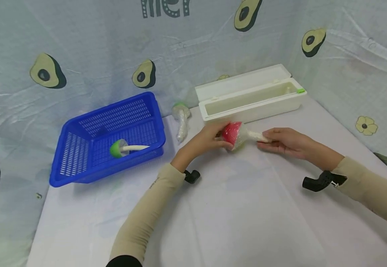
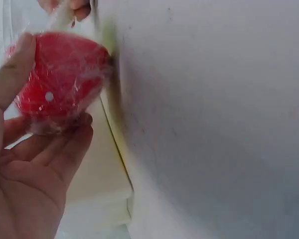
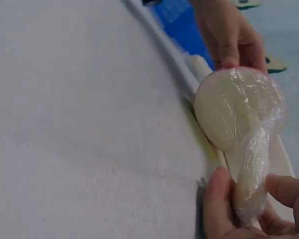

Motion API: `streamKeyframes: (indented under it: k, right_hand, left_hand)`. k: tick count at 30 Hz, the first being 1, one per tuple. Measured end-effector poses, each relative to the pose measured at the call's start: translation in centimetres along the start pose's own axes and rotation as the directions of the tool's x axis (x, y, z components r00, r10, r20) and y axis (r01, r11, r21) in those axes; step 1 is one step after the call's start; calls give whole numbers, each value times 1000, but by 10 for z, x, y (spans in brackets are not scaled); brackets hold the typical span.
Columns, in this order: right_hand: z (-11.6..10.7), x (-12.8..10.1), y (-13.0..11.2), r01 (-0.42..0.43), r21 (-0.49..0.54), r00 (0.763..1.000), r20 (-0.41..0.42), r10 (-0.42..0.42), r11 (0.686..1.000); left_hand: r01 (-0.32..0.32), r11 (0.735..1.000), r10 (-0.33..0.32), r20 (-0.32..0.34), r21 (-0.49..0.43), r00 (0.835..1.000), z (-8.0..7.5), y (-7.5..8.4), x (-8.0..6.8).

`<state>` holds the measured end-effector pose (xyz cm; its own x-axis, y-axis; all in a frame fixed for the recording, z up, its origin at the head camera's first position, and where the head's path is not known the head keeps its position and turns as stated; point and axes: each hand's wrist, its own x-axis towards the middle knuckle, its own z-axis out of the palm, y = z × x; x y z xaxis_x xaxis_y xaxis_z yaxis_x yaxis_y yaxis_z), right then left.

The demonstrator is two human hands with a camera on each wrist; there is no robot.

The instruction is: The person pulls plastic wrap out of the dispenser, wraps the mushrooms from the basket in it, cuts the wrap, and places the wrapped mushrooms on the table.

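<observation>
Over the tabletop [image 1: 233, 215], I see the right hand [image 1: 288, 143] pinching the wrapped stem of the red-capped mushroom [image 1: 232, 134] while the left hand's [image 1: 210, 137] fingers grasp its cap, probably to steady both ends; the stem's tip is hidden by fingers. To the left, the blue basket [image 1: 83, 176] holds a green-capped mushroom [image 1: 116, 149]; farther, a film-wrapped mushroom [image 1: 181, 122], blurred by its wrapping, lies near the white box [image 1: 263, 111], whose floor I can't fully make out.
</observation>
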<state>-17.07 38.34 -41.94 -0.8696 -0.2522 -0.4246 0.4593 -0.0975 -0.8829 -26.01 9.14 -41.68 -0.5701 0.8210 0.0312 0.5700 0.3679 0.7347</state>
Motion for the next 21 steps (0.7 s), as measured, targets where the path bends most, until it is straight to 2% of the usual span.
streamKeyframes:
  k: [1,2,3,5,6,7,8,10,12,14,17,21]
  right_hand:
    - [0,0,1,62,-179,998,-16,-65,982]
    - [1,-1,1,127,-361,989,-21,-144,924]
    - [3,-1,1,183,-526,973,-24,-229,831]
    - [6,-2,2,248,-765,923,0,-385,594]
    - [8,-3,2,261,-831,896,19,-443,491]
    - [11,-3,2,271,-867,876,42,-480,418]
    - [13,-3,3,289,-882,863,71,-501,372]
    - [18,-2,6,307,-903,845,114,-523,299]
    - [21,-1,7,309,-918,828,132,-546,247]
    - [22,1,7,308,-924,820,137,-556,226]
    - [22,3,7,316,-922,822,147,-551,225]
    - [17,5,8,320,-912,831,140,-538,257]
  left_hand:
    - [-6,1000,6,-2,8,1000,2,-1,0]
    - [-6,1000,6,-5,9,1000,3,0,1]
    - [-6,1000,6,-9,13,1000,5,0,2]
    - [3,999,-3,-14,42,1000,7,3,4]
    - [15,998,-14,-15,65,1000,8,5,5]
    - [28,996,-27,-16,87,1000,9,7,7]
    - [42,993,-40,-18,111,999,10,8,8]
    - [67,985,-64,-23,156,998,12,10,11]
    - [86,979,-81,-34,185,996,15,11,13]
    - [100,980,-94,-44,173,995,17,11,13]
    - [114,987,-109,-53,111,993,19,9,11]
    - [148,986,-153,-64,-73,986,19,7,4]
